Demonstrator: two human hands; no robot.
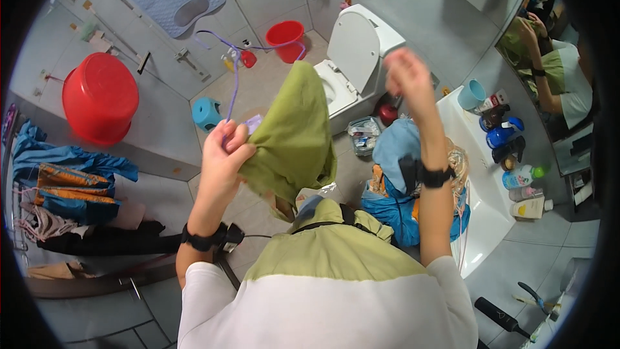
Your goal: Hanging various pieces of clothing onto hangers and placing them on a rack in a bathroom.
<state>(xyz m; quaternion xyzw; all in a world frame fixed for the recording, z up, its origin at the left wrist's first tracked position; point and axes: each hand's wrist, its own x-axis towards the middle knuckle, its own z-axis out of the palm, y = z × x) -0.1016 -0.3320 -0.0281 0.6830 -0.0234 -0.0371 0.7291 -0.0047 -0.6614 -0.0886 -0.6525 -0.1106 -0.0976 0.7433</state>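
Observation:
My left hand grips the edge of an olive-green cloth garment and one arm of a purple hanger. The hanger's other arm runs right and meets the garment's upper end; its hook points to the upper left. Fabric hangs in folds to the right of my left hand. Raised apart from the cloth is my right hand, blurred, its fingers bent and no object visible in them. Below that forearm, blue and orange clothes are piled at the white sink.
A white toilet with raised lid stands ahead. Beyond are a red bucket and a blue stool. A red basin hangs left, above hanging clothes. Bottles line the sink's right edge beside a mirror.

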